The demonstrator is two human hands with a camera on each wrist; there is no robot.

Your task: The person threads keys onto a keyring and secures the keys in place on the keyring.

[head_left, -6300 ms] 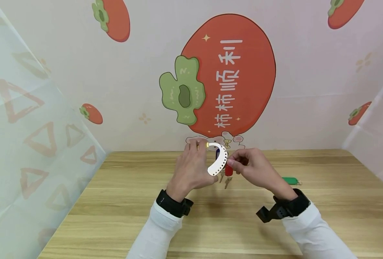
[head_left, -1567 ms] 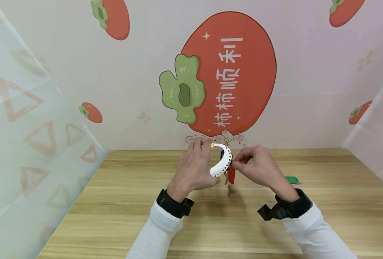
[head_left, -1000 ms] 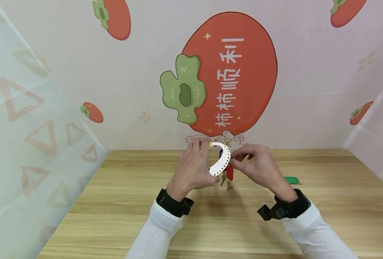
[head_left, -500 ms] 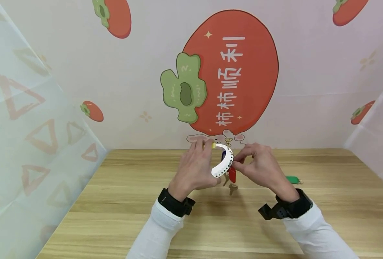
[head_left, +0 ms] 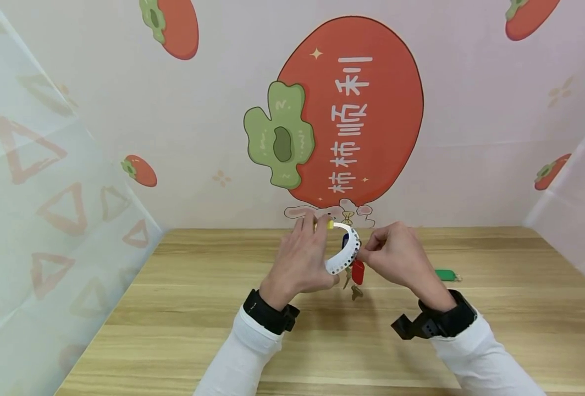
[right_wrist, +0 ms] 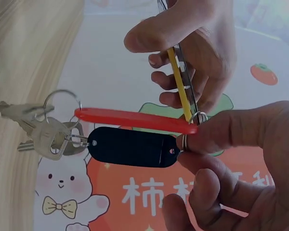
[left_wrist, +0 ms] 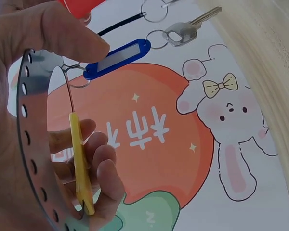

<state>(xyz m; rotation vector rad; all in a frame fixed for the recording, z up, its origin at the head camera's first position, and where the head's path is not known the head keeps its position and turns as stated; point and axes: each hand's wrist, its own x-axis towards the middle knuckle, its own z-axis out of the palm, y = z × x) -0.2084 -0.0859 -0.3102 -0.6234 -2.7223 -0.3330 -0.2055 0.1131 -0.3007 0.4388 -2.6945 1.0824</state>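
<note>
My left hand (head_left: 297,264) holds a curved, shiny band (head_left: 349,256) with a row of holes, thumb and fingers spread along it. A yellow bar (left_wrist: 79,163) lies by its fingers, spanning the band's open side. At the outer edge, my right hand (head_left: 396,258) pinches the small ring at the end of a red key tag (head_left: 358,273). Beside it in the right wrist view hangs a dark key tag (right_wrist: 130,147), with silver keys (right_wrist: 53,137) at the tags' far ends. A blue key tag (left_wrist: 118,60) with a key (left_wrist: 183,33) hangs from the band.
A green key tag (head_left: 446,275) with a small ring lies on the wooden table (head_left: 198,330), behind my right wrist. The patterned backdrop (head_left: 198,121) rises at the table's far edge, and pale sheets flank both sides.
Both hands stay together at the band, which has shifted slightly right and down. Earliest, the right fingers were at the red tag itself; now it hangs lower, below the fingertips. The keys swing.
</note>
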